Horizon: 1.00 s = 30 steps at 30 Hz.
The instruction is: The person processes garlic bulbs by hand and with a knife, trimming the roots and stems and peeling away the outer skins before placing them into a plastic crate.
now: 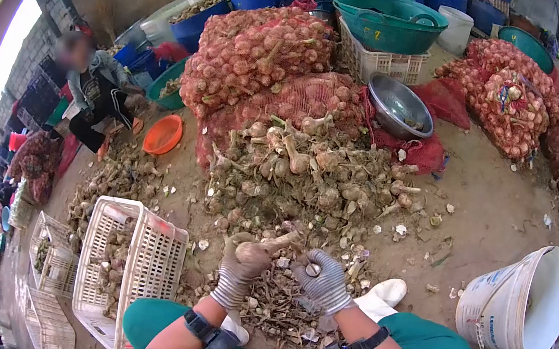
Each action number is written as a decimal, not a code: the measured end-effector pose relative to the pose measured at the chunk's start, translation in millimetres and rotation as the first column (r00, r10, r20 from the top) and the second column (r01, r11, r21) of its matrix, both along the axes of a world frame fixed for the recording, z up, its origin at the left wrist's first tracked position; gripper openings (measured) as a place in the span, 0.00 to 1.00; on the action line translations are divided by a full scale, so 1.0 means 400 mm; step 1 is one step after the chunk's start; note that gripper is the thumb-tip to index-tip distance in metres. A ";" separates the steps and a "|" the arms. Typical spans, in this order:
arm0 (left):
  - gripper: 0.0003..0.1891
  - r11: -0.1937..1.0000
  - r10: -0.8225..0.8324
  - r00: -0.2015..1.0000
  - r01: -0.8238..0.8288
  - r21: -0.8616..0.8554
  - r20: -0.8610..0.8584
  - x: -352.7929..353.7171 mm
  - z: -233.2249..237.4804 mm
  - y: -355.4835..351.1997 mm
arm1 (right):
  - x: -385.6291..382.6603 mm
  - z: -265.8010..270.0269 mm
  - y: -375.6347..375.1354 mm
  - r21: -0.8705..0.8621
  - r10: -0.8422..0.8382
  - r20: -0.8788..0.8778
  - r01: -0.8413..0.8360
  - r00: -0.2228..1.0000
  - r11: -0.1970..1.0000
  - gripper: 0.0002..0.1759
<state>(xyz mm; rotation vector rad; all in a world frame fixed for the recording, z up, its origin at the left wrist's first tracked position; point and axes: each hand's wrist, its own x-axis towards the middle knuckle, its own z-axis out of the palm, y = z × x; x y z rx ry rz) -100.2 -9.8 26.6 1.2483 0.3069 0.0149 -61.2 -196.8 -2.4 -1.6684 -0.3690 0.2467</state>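
Observation:
My left hand (242, 271), in a striped grey glove, is wrapped round a garlic bulb (256, 254) whose stem points up to the right. Just right of it, my right hand (322, 281), gloved the same way, is closed on a small tool with a round metal part (312, 270); the rest of the tool is hidden. Beyond both hands lies a heap of garlic with stems (310, 168). Below and between them, dry skins and trimmings (284, 307) cover the ground.
White crates (165, 251) stand at the left, near an orange bowl (163, 134). A white bucket (481, 309) is at the right. Behind the heap are red net sacks (265, 55), a metal basin (398, 106) and green tubs (383, 30). A person (92, 90) sits at the left.

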 end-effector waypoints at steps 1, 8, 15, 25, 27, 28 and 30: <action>0.24 0.998 0.065 0.997 -0.065 -0.002 0.038 0.001 0.009 -0.006 | 0.010 -0.013 0.003 -0.180 -0.083 0.066 0.094 0.994 0.979 0.08; 0.25 0.974 0.064 0.997 -0.074 -0.216 -0.049 0.017 0.023 0.000 | 0.027 0.011 0.034 -0.023 -0.143 0.240 0.153 0.960 0.988 0.06; 0.16 0.999 0.055 0.975 -0.053 -0.013 0.217 0.087 0.140 0.201 | 0.022 -0.518 -0.030 -0.681 0.143 -0.438 -0.431 0.888 0.591 0.38; 0.38 0.162 0.514 0.855 -0.181 0.970 0.074 -0.015 0.133 0.730 | 0.075 -0.492 -0.003 -0.408 -0.172 -0.769 -0.266 0.616 0.873 0.31; 0.33 0.183 0.322 0.945 0.002 0.983 -0.062 0.090 0.002 0.744 | 0.075 -0.480 0.015 -0.480 -0.189 -0.734 -0.302 0.652 0.823 0.32; 0.30 0.346 0.257 0.918 0.204 0.916 -0.301 0.166 -0.039 0.703 | 0.079 -0.427 0.028 -0.450 -0.147 -0.750 -0.334 0.645 0.828 0.33; 0.29 0.622 0.185 0.891 0.220 0.751 -0.414 0.275 -0.242 0.662 | 0.078 -0.422 0.041 -0.449 -0.136 -0.766 -0.372 0.628 0.812 0.35</action>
